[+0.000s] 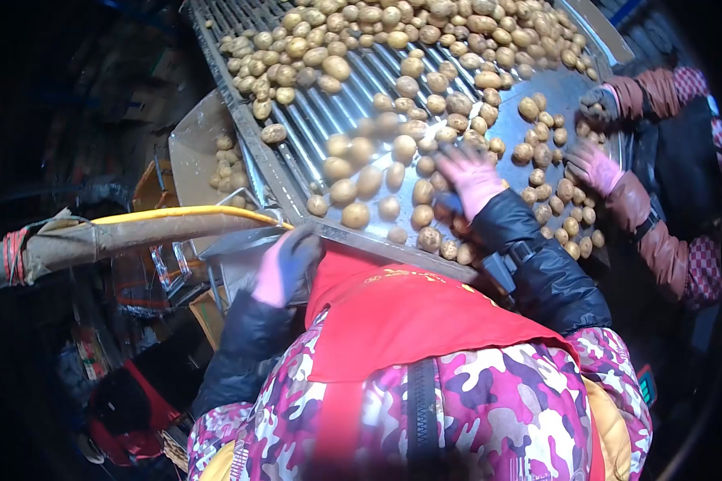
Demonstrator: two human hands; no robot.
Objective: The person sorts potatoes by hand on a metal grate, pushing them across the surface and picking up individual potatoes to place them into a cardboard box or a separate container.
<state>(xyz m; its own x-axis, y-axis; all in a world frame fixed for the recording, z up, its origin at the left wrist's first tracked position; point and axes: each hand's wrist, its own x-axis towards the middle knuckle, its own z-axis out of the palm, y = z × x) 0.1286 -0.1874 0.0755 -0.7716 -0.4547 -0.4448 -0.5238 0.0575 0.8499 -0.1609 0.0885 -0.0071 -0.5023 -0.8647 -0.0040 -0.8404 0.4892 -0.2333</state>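
Observation:
Many potatoes (355, 214) lie on a metal sorting table with roller bars (329, 120) and a smooth plate (509, 120). My right hand (471, 172), in a pink and dark glove, reaches over the plate with its fingers spread among the potatoes. Some potatoes left of it are blurred. Near the table's front left corner is my left hand (287, 264), in a pink and grey glove; its fingers rest at the metal edge, and whether they hold anything cannot be made out.
A co-worker's gloved hands (594, 167) are among potatoes at the right. A pole with a yellow hose (176, 215) crosses the left side. A chute (200, 140) with more potatoes stands left of the table. Another person in red and black is at the lower left.

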